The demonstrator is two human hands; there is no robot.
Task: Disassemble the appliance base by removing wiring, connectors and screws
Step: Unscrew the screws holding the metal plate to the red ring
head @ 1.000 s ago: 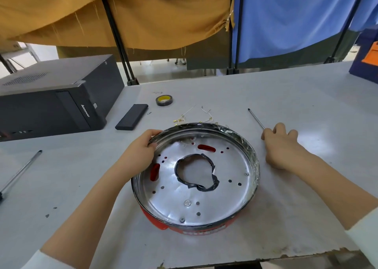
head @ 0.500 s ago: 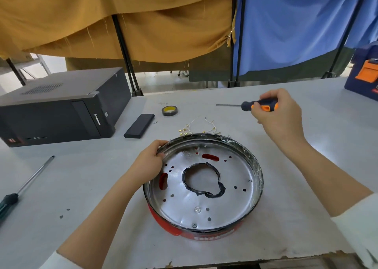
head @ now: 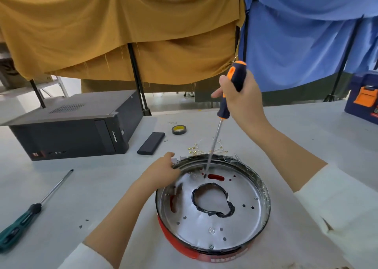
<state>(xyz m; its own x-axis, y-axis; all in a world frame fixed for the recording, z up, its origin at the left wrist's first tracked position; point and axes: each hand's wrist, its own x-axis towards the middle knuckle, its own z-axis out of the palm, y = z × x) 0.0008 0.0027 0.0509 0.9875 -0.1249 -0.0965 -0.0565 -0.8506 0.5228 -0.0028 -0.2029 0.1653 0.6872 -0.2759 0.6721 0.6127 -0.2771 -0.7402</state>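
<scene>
The round appliance base (head: 263, 213), a shiny metal pan with a red outer shell, lies on the table in front of me. Black tape rings its centre hole (head: 212, 201). My left hand (head: 161, 173) grips the rim at its far left. My right hand (head: 240, 96) holds an orange-and-black screwdriver (head: 231, 96) nearly upright, its tip down inside the pan at the far side, beside a red slot (head: 215, 177). Screws (head: 211, 246) sit in the pan floor near the front. A bundle of thin wires with gold terminals (head: 201, 149) lies just behind the base.
A black computer case (head: 77, 129) stands at the left rear. A green-handled screwdriver (head: 30, 211) lies at the left. A black flat block (head: 151, 143) and a yellow-cored tape roll (head: 179, 129) lie behind the base. A blue-orange toolbox (head: 366, 96) sits far right.
My right hand picked up the screwdriver from the table, swung it from horizontal to upright and lowered its tip into the pan. The left hand stayed on the rim.
</scene>
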